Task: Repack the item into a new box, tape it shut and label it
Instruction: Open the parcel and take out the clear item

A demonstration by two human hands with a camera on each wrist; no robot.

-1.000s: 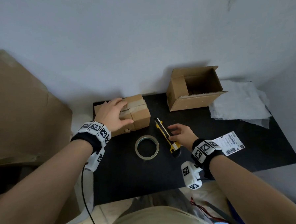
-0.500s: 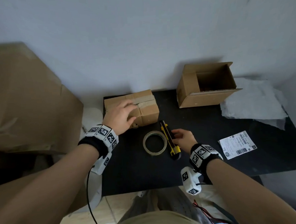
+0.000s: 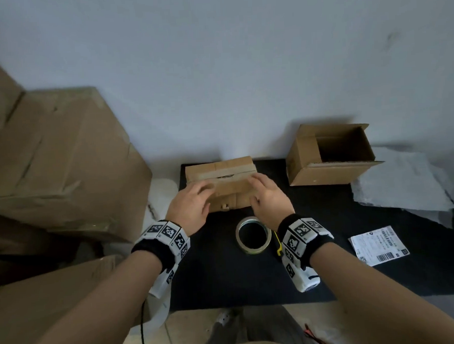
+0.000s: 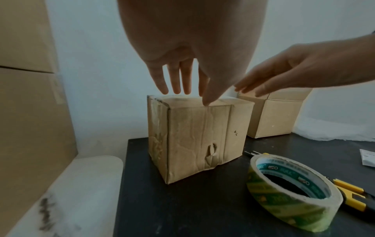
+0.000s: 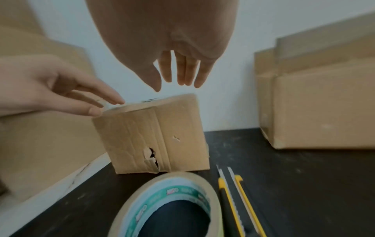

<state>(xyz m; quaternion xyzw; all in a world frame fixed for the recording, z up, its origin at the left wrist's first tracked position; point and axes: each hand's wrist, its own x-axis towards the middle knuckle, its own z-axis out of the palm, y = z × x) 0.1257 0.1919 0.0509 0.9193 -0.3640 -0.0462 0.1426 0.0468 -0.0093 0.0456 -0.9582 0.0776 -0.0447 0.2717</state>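
A worn, taped cardboard box [image 3: 229, 190] stands at the back of the black mat [image 3: 226, 282]; its front has a torn hole [image 5: 151, 154]. A dark slit runs along its top seam. My left hand [image 3: 193, 201] is over the box's left top edge with straight fingers [image 4: 178, 80], the thumb touching the front rim. My right hand [image 3: 266, 194] hovers over the right top edge, fingers [image 5: 182, 72] straight and holding nothing. An open, empty-looking new box [image 3: 330, 156] lies on its side to the right. A tape roll [image 3: 253, 235] and a printed label [image 3: 379, 245] lie on the mat.
A yellow utility knife [image 5: 237, 200] lies right of the tape roll, mostly hidden under my right wrist in the head view. White wrapping paper [image 3: 400, 181] covers the mat's far right corner. Large cardboard boxes [image 3: 62, 164] stand to the left, and a wall is close behind.
My right hand has left the utility knife on the mat and moved up to the old box's top. The left hand stayed at the box, shifting toward its left edge.
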